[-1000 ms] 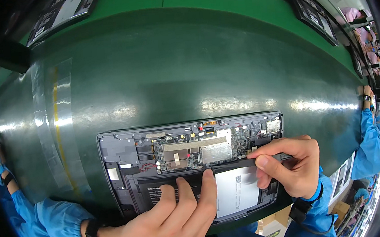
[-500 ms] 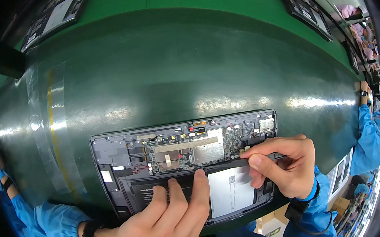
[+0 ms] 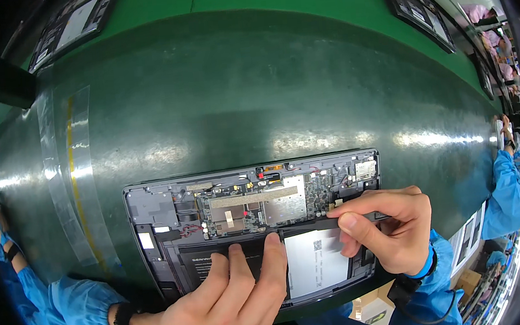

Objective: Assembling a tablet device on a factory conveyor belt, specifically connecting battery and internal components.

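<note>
An opened tablet-like device (image 3: 152, 204) with a dark grey frame lies on the green table. Its circuit board (image 3: 286, 208) runs along the far half. Nearer to me are a black battery (image 3: 202, 263) and a white-labelled panel (image 3: 318, 262). My left hand (image 3: 235, 301) rests over the black battery, its fingers spread and their tips at the battery's far edge. The thumb and forefinger of my right hand (image 3: 389, 225) pinch the right part of a thin black strip (image 3: 309, 225), which lies along the seam between the board and the panel. The fingers hide the strip's end.
Clear tape with a yellow line (image 3: 82, 178) crosses the table at left. Other opened devices (image 3: 417, 9) (image 3: 75, 24) stand at the far right and far left. Co-workers in blue sleeves (image 3: 503, 194) sit at both sides. A cardboard box (image 3: 371, 307) is below the table edge.
My hands and the device stay almost as they were, with my right fingers still pinched at the strip. At the far right, the co-worker's hand has shifted slightly.
</note>
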{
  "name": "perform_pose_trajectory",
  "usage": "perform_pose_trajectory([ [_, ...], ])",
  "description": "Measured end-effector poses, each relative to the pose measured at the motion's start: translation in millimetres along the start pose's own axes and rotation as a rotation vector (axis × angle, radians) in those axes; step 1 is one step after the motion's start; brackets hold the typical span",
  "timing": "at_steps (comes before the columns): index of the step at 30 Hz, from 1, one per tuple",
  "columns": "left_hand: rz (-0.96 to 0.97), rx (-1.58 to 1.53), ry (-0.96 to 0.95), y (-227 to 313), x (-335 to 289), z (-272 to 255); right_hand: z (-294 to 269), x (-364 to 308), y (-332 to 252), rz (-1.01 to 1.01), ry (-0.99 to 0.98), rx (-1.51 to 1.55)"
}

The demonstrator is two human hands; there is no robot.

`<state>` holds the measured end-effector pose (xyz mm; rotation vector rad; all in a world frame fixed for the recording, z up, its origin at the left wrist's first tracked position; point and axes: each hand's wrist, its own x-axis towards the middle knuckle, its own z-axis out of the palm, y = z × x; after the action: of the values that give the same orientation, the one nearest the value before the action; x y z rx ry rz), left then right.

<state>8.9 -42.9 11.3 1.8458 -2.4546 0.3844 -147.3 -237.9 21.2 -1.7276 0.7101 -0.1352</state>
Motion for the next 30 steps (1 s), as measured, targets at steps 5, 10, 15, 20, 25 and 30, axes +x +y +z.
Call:
perform_pose_trajectory([
  [5, 0.003, -0.004, -0.024, 0, -1, -1, -5, 0, 0, -0.010, -0.063, -0.015],
  [10, -0.002, 0.033, -0.005, 0, -7, -1, -26, 0, -11, -0.063, -0.090, -0.051],
  [15, 0.018, 0.041, 0.007, -1, -8, 3, -25, 1, -1, -0.549, -0.039, -0.541],
  [20, 0.021, 0.034, 0.003, 0, -10, 6, -16, 10, 12, -0.699, -0.116, -0.650],
  [25, 0.011, 0.029, 0.020, 0, -8, 7, -15, 8, 12, -0.679, -0.112, -0.671],
  [30, 0.002, 0.027, 0.020, 1, -10, 6, -12, 9, 15, -0.718, -0.057, -0.659],
])
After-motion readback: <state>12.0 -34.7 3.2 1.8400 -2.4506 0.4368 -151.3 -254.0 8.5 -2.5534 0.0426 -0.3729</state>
